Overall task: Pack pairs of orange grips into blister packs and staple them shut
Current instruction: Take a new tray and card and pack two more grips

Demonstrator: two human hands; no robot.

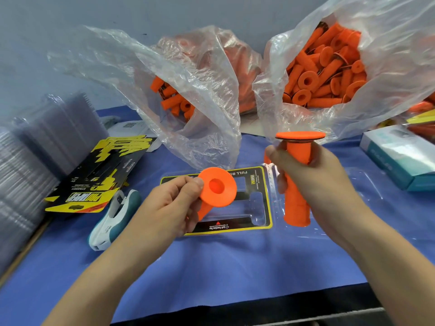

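Blue mat (211, 267); grip (297, 208) upright, flange up

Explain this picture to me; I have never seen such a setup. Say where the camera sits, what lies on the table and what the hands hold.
No machine here: a person works bare-handed, filmed by one head-worn camera looking down. The left hand holds one orange grip, flared end toward the camera; the right hand holds another grip upright. Below them, on the blue cloth, lies an open blister pack with a printed card. A stapler and loose cards lie to the left; two bags of grips stand behind.
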